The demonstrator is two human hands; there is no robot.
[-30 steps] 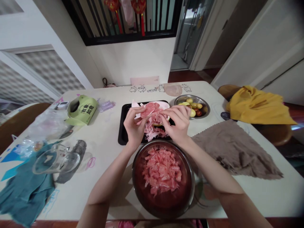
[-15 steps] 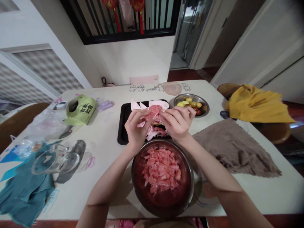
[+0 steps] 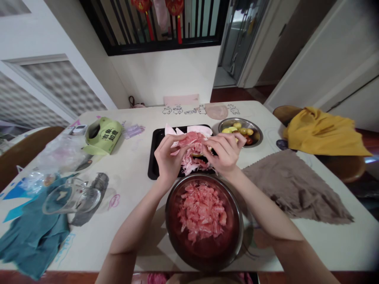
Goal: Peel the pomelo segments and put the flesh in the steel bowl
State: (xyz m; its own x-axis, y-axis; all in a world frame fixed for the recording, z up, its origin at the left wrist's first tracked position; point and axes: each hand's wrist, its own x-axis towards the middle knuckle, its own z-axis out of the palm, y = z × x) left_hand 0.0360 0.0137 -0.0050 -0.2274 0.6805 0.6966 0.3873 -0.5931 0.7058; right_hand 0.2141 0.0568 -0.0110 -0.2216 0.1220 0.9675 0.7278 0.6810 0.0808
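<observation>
A pink-red pomelo segment (image 3: 191, 138) is held up over the black tray (image 3: 153, 157). My left hand (image 3: 170, 156) pinches its left side between thumb and fingers. At its right end, the fingertips of my right hand (image 3: 222, 152) close on the segment's edge, though exactly what they grip is small. Pale pomelo peel (image 3: 199, 129) and torn membrane scraps (image 3: 189, 165) lie in the tray beneath. Nearer to me, below both wrists, stands a steel bowl (image 3: 174, 240) with a heap of peeled pomelo flesh (image 3: 203, 213) in it.
A small steel bowl (image 3: 257, 144) of fruit stands behind my right hand. Rightward lie a brown cloth (image 3: 296, 187) and a yellow cloth (image 3: 325, 132) over a chair. Leftward are a glass jug (image 3: 74, 199), a teal cloth (image 3: 35, 236) and a green bag (image 3: 106, 136).
The segment has been turned and looks more stretched out between my hands. My right fingertips have shifted slightly away from it to the right. The whole view has moved a little.
</observation>
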